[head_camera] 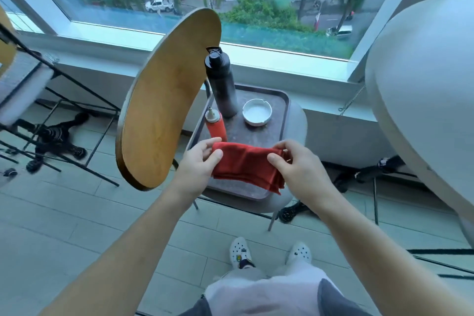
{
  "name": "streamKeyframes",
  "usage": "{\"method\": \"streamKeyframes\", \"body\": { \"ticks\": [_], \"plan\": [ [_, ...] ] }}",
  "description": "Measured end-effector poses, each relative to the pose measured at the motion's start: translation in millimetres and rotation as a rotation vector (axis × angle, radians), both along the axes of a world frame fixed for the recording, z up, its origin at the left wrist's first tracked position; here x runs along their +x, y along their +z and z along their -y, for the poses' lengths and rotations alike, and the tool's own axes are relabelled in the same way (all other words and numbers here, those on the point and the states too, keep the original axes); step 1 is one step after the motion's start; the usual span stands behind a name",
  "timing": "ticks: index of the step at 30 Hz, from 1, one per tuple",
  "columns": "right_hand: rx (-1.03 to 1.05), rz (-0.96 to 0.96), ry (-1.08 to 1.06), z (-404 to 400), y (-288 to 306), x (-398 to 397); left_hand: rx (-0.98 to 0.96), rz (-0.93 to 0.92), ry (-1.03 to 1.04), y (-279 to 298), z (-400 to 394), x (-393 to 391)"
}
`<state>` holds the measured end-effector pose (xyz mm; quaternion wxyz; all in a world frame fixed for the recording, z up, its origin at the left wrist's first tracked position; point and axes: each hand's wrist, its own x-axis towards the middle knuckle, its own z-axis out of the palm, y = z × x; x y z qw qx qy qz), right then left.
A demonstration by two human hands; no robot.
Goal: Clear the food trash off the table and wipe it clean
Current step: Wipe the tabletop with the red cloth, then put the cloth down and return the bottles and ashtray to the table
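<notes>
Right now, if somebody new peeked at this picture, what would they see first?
Probably the red cloth, folded and held at its two ends by the left hand and right hand over the near end of a dark tray on a chair seat. Next, the tall black bottle standing at the tray's far end, with a white ashtray to its right. A red squeeze bottle stands just in front of the black one.

Two hands [252,161] pinching red cloth [247,165], tray [279,100]
</notes>
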<state>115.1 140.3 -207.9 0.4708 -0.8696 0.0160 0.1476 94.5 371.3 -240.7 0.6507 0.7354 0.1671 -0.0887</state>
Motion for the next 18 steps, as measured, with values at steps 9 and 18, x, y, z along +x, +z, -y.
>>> {"method": "streamKeyframes", "body": {
  "ticks": [9, 18],
  "plan": [
    [-0.003, -0.138, -0.001, -16, -67, 17, 0.074, -0.092, 0.065, -63, -13, 13],
    [-0.06, -0.261, -0.035, -24, -136, 27, 0.241, -0.268, 0.048, -115, -11, 23]
  ]
}}
